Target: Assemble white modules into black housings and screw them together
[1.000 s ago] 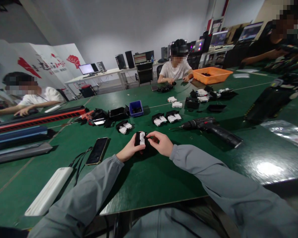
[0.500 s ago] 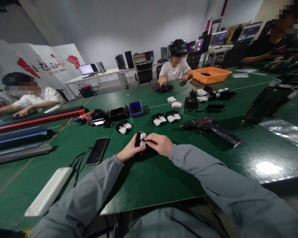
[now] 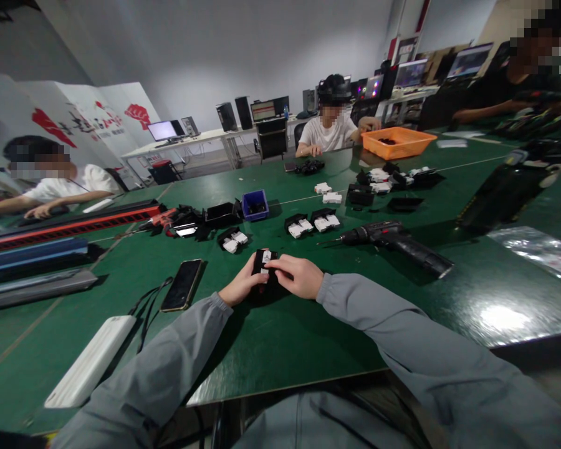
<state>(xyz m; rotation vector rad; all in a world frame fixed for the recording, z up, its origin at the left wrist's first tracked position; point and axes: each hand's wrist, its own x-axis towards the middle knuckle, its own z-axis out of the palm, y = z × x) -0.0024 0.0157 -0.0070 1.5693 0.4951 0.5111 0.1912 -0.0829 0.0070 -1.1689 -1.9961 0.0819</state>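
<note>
A small black housing with a white insert (image 3: 264, 260) rests on the green table (image 3: 308, 337) in front of me. My left hand (image 3: 240, 285) grips it from the left. My right hand (image 3: 295, 275) covers its right side, fingers pressed over the white part. Both arms wear grey sleeves. Similar black-and-white assemblies (image 3: 234, 239) (image 3: 299, 226) (image 3: 326, 220) lie just beyond my hands. A black cordless screwdriver (image 3: 395, 240) lies on its side to the right of my right hand.
A phone (image 3: 183, 285) and a white power bank (image 3: 91, 360) with a cable lie at my left. A blue bin (image 3: 255, 204), black trays and an orange tray (image 3: 397, 141) stand farther off. Long red, blue and grey strips (image 3: 51, 249) lie at left. Three people sit around the table.
My right hand's fingers have slid left over the white insert and now cover more of it. The person opposite has lifted a hand toward the orange tray.
</note>
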